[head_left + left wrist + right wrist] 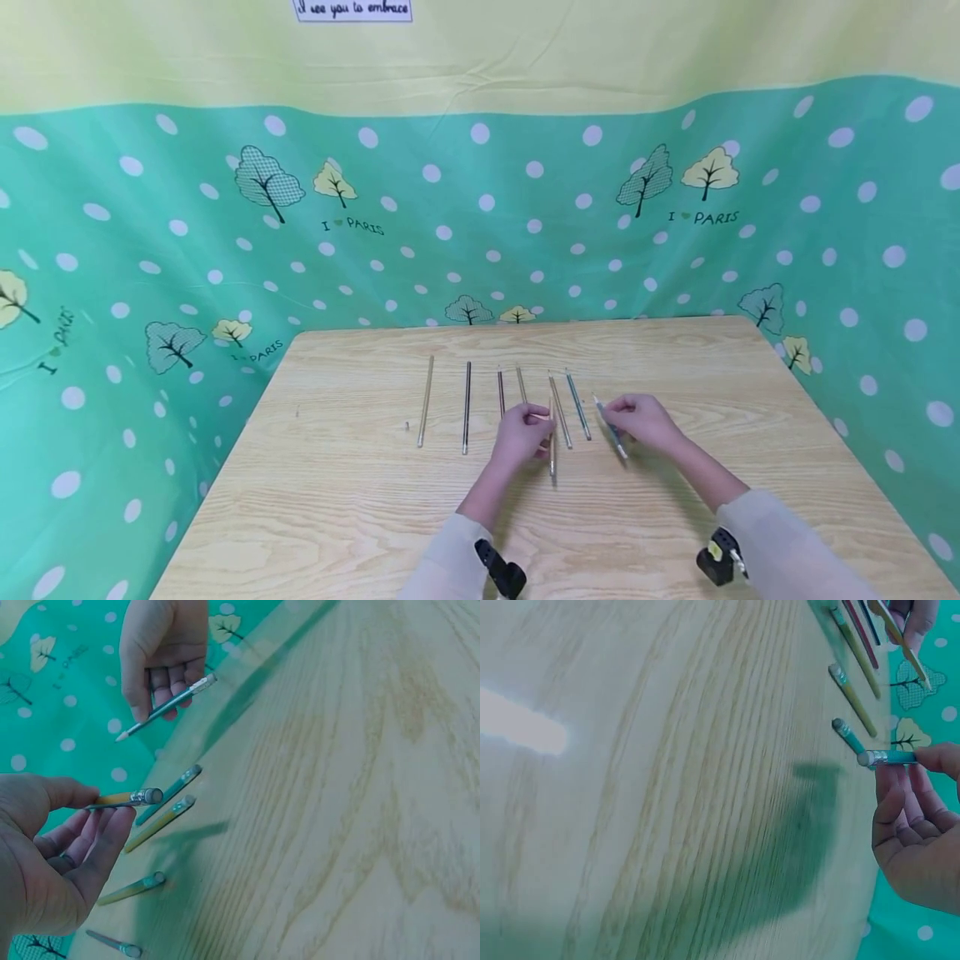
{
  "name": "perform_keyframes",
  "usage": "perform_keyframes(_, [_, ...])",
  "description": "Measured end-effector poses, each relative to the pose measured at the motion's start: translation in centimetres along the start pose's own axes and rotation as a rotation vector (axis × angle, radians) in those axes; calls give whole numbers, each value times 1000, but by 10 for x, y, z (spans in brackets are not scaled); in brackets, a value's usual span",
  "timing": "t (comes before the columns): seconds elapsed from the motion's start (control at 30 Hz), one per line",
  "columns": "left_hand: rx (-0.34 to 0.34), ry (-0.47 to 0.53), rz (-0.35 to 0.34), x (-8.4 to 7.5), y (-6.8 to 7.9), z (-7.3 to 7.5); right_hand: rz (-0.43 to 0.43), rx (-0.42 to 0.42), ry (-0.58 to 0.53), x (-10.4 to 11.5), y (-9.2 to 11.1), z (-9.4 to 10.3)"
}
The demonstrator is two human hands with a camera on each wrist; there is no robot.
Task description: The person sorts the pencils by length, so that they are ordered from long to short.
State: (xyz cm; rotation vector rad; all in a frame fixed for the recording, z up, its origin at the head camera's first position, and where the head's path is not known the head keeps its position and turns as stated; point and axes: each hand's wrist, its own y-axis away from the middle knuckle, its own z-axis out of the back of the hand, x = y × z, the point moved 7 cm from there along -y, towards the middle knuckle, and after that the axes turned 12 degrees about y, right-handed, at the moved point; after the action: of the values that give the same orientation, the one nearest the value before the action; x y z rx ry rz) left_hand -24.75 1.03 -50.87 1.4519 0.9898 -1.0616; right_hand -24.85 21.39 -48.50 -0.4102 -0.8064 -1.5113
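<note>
Between thumb and fingers my left hand (517, 435) pinches a yellow pencil (116, 799), its metal band and eraser end toward me. My right hand (645, 421) pinches a teal pencil (900, 757) by its middle, with the pale tip pointing away and the eraser nearer me. Both held pencils are raised over the table, their shadows falling on the wood. Between the hands lie another yellow pencil (561, 412) and another teal pencil (578, 406). Just beyond my left hand are a dark red pencil (501, 392) and a tan pencil (521, 383), partly hidden by it.
Farther left on the wooden table (315, 500) lie a black pencil (467, 408) and a tan-yellow pencil (426, 400), roughly side by side. A tiny grey piece (407, 426) sits left of them. Green dotted cloth (480, 242) hangs behind the table and at both sides.
</note>
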Motion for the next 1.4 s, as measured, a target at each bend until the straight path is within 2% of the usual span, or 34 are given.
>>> perform_keyframes(0.33, [-54, 56, -24, -6, -5, 14, 11, -3, -143, 17, -6, -9])
perform_keyframes(0.67, [-72, 89, -27, -6, -5, 19, -10, -25, -236, 30, -10, -19])
perform_keyframes(1.4, [-85, 145, -27, -13, -1, 17, -18, -28, -272, 40, -14, -29])
